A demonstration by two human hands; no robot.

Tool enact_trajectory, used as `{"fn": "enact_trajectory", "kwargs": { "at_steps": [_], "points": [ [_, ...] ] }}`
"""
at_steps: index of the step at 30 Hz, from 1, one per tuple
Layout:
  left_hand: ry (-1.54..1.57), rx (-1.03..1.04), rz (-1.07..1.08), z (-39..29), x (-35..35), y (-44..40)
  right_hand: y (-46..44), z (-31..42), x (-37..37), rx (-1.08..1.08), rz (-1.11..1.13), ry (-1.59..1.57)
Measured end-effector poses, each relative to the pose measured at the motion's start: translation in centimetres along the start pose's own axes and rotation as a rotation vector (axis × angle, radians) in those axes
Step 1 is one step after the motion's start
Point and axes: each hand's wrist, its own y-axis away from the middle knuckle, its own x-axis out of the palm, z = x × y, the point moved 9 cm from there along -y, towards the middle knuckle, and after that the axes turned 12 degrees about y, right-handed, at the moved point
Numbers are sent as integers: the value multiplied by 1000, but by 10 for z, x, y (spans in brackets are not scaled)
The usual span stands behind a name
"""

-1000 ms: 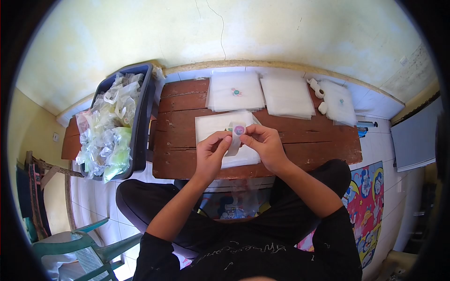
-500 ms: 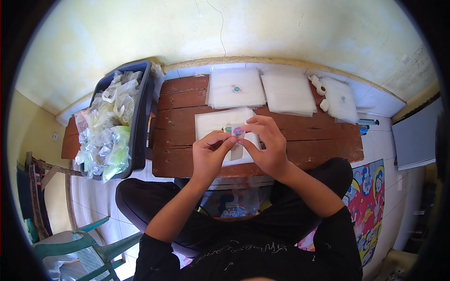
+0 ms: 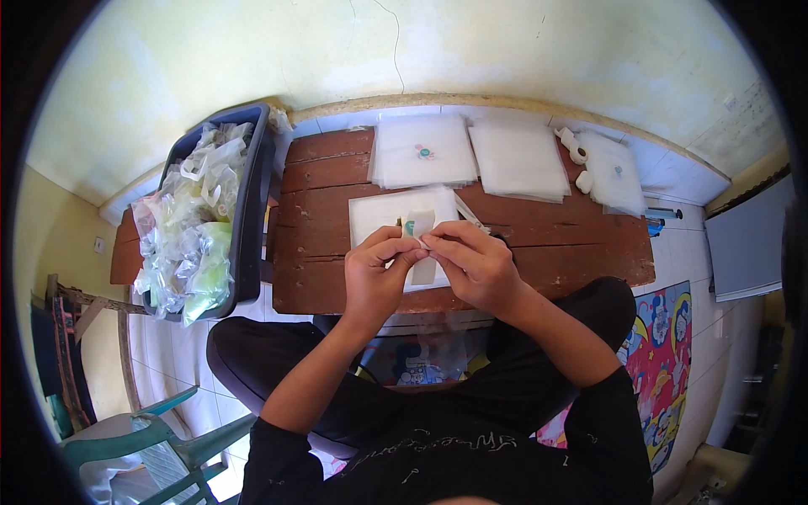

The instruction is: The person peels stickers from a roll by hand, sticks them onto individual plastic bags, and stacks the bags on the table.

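Observation:
My left hand point(image 3: 376, 268) is closed in a pinch on a pale strip of stickers point(image 3: 421, 225) bearing a small green print. Pressed against it at the same spot are the thumb and fingertips of my right hand point(image 3: 480, 268), also closed. The fingertips hide what lies between them. Beneath both hands, a stack of clear plastic bags point(image 3: 369, 215) rests on the brown wooden table point(image 3: 564, 252).
Behind the hands lie a bag stack with a round sticker point(image 3: 402, 172) and another stack point(image 3: 520, 164). White sticker rolls point(image 3: 576, 153) sit beside a third stack point(image 3: 619, 189) at right. A dark tub point(image 3: 251, 261) full of plastic bags stands left; a green chair point(image 3: 156, 433) is lower left.
My right hand has come down and closed, its fingers meeting my left fingertips at the strip. The pink-purple sticker that showed between the hands is now out of sight.

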Motion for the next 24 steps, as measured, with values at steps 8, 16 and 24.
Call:
{"fn": "enact_trajectory", "kwargs": {
  "at_steps": [8,16,24],
  "points": [
    [-115,135,-19,-19,2,-1,1,-1,2,-22,33,38],
    [-115,206,-92,-12,-7,-7,-5,1,-12,-77,-111,108],
    [-788,221,-218,51,-82,-36,23,-26,33,-180,-43,260]
  ]
}}
